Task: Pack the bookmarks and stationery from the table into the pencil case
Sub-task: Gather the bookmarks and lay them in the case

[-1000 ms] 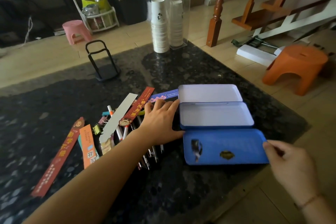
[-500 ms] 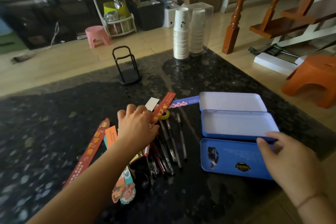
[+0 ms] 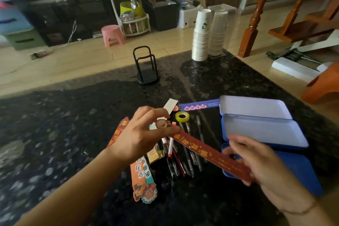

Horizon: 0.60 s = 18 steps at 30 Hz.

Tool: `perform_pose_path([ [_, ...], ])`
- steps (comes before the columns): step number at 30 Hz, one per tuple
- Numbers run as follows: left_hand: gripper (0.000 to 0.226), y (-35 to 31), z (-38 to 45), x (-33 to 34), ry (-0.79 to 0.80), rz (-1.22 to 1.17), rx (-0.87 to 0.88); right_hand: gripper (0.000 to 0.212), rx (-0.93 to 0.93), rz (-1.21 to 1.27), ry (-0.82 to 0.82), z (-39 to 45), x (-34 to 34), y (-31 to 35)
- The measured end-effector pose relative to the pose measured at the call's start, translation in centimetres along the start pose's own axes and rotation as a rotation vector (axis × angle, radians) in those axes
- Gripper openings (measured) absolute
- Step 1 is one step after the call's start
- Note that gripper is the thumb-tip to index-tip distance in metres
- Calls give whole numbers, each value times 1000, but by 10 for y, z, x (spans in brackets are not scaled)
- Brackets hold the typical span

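Fingers of both hands pinching red bookmark [image 3: 211, 154] above pens [image 3: 185, 159], tape roll [image 3: 182, 116] behind, open pencil case [image 3: 264, 128] right.

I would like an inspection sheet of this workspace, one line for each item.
Surface: dark speckled table.
Job's things: open blue pencil case, trays bare; red bookmark lifted between both hands; more bookmarks, pens, a tape roll lie on the table.
Clutter: black wire stand, stacked paper cups.
Grippers: left hand pinches the bookmark's head end; right hand holds its other end.
Cables: one cord on the floor, far from the table.
Surroundings: pink stool, orange stool, wooden stairs.
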<state>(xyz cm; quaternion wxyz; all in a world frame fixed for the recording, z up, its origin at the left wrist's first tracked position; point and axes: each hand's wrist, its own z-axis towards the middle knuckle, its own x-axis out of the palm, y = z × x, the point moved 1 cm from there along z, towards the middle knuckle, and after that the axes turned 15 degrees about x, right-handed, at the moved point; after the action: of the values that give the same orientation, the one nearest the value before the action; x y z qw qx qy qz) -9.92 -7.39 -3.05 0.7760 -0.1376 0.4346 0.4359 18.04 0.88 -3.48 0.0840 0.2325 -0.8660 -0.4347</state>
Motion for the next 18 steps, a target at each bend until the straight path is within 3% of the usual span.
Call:
perform_pose_path([
  [2, 43, -1, 4, -1, -16, -41, -27, 25, 23, 1, 70, 0, 1, 0],
  [7, 31, -4, 13, -2, 1, -64, -50, 36, 58, -46, 429, -7, 5, 3],
  [13, 30, -4, 13, 3, 68, -39, 35, 30, 188, -58, 659, 4, 10, -5],
  [16, 41, -6, 10, 8, 73, -71, -55, 29, 206, -87, 572, 10, 21, -15],
  [18, 56, 0, 1, 12, 137, -58, -295, 17, 157, -92, 392, 16, 23, -20],
])
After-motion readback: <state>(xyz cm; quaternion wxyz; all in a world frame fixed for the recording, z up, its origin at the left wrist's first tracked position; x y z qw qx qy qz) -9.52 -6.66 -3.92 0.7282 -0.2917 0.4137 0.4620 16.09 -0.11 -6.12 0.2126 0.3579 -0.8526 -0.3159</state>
